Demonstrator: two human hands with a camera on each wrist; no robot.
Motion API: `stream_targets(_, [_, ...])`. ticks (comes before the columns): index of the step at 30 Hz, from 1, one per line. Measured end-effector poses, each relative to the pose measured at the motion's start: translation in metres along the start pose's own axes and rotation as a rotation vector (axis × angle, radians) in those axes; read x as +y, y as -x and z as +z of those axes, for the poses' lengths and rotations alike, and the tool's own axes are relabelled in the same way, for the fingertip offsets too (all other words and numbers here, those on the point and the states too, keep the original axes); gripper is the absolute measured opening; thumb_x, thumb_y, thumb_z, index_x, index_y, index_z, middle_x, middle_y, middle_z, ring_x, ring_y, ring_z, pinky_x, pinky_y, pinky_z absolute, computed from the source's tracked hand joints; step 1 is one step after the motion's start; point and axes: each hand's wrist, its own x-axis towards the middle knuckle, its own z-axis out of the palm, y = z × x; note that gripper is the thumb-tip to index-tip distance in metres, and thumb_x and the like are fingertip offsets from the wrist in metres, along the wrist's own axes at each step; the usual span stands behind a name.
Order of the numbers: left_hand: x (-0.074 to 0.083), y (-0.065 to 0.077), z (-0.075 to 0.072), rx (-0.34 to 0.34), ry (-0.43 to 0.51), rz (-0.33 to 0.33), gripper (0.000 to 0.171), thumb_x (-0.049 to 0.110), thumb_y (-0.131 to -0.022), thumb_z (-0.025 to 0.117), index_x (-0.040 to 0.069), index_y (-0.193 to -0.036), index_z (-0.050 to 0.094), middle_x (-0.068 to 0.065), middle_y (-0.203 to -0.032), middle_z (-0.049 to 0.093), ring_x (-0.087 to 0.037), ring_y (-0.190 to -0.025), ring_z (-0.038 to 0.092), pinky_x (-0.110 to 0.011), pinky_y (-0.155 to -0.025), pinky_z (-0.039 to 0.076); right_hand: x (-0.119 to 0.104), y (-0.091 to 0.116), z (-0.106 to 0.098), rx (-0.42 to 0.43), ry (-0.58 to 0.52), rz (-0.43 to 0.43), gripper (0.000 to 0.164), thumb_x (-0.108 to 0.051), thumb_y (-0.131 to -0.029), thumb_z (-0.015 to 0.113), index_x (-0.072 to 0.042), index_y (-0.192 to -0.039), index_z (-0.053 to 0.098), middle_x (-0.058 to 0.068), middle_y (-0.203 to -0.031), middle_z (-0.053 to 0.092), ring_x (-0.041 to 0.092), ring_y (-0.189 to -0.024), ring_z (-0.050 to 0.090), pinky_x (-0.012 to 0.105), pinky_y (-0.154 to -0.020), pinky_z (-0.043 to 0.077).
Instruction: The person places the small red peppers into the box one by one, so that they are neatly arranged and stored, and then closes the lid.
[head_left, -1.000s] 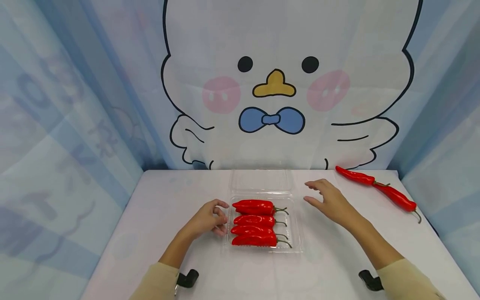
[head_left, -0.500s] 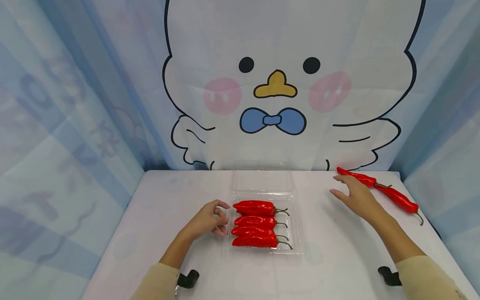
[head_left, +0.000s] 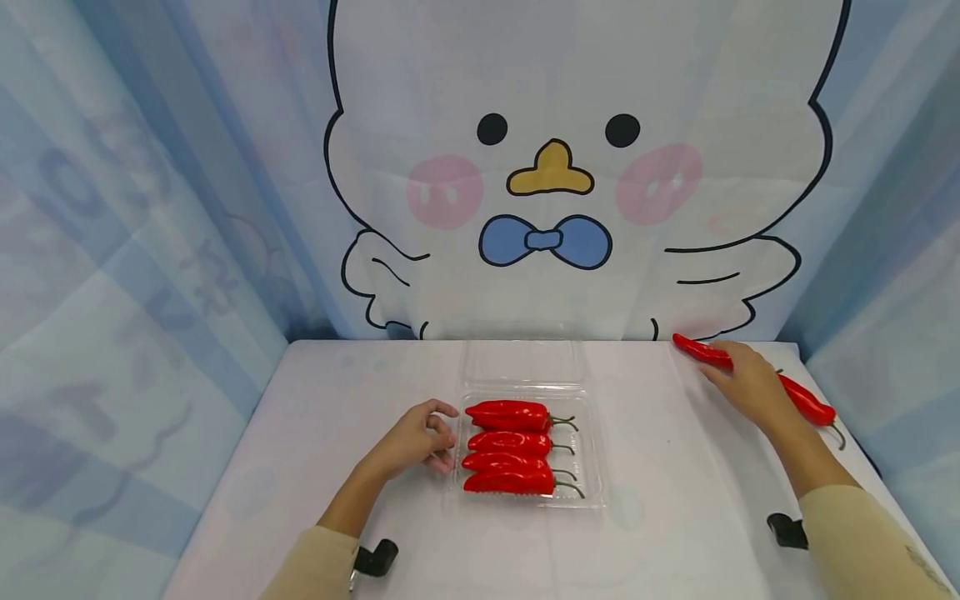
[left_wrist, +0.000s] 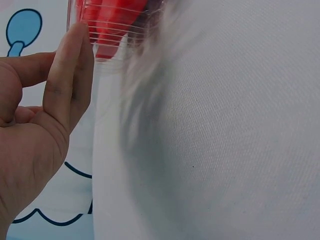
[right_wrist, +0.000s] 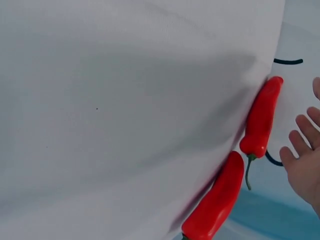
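A clear plastic clamshell box (head_left: 592, 492) lies with its lid folded back, with several red chili peppers (head_left: 510, 479) in its tray, green stems to the right. My left hand (head_left: 416, 437) is at the box's left side; in the left wrist view its fingertips (left_wrist: 77, 35) overlap the ribbed wall. At the back right, my right hand (head_left: 750, 383) is over one loose chili pepper (head_left: 701, 352), covering its stem end. In the right wrist view, the fingers (right_wrist: 300, 142) are spread and extended, beside that pepper (right_wrist: 260, 120). Another chili pepper (head_left: 810, 402) lies just beyond the right wrist.
The table (head_left: 337, 383) has a white cover. Behind it hangs a cloth (head_left: 540, 300) printed with a cartoon bird, and blue curtains (head_left: 135, 333) flank both sides. The lid (head_left: 521, 362) lies flat towards the back edge. Black mounts (head_left: 377, 558) sit at both wrists.
My right hand has moved right from beside the box to over the far loose chili pepper. My left hand has stayed at the box's left edge.
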Motion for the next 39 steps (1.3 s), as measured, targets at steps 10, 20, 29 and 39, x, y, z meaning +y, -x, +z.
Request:
stream_targets(10, [0.003, 0.001, 0.0, 0.005, -0.006, -0.008, 0.04, 0.0, -0.098, 0.064, -0.001, -0.136, 0.051, -0.014, -0.092, 0.062, -0.019, -0.063, 0.071, -0.034, -0.06, 0.065, 0.021, -0.019, -0.007, -0.062, 0.088, 0.069, 0.069, -0.027, -0.101, 0.065, 0.009, -0.151, 0.035, 0.041, -0.147, 0.037, 0.06, -0.128, 0.037, 0.081, -0.103, 0.038])
stream_targets(20, [0.002, 0.0, 0.0, -0.006, -0.006, -0.005, 0.041, 0.0, -0.098, 0.064, -0.002, -0.136, 0.05, -0.013, -0.092, 0.062, -0.018, -0.062, 0.07, -0.034, -0.06, 0.065, 0.03, -0.032, -0.011, -0.14, 0.149, 0.074, 0.057, -0.015, -0.105, 0.055, 0.011, -0.151, 0.033, 0.044, -0.146, 0.036, 0.062, -0.132, 0.035, 0.079, -0.109, 0.033])
stream_targets(29, [0.001, -0.001, 0.0, -0.006, -0.002, -0.002, 0.041, 0.0, -0.098, 0.064, -0.002, -0.136, 0.05, -0.013, -0.092, 0.063, -0.018, -0.063, 0.071, -0.034, -0.06, 0.065, 0.026, -0.033, -0.005, -0.138, 0.173, 0.057, 0.048, -0.01, -0.104, 0.053, 0.011, -0.146, 0.042, 0.042, -0.14, 0.044, 0.06, -0.126, 0.042, 0.077, -0.108, 0.037])
stream_targets(39, [0.0, 0.001, 0.0, 0.003, -0.004, -0.011, 0.041, 0.0, -0.098, 0.064, -0.002, -0.136, 0.05, -0.013, -0.091, 0.062, -0.019, -0.063, 0.071, -0.034, -0.06, 0.065, 0.024, -0.034, 0.0, -0.152, 0.124, 0.08, 0.042, -0.009, -0.105, 0.053, 0.008, -0.142, 0.047, 0.039, -0.135, 0.048, 0.056, -0.121, 0.044, 0.076, -0.104, 0.042])
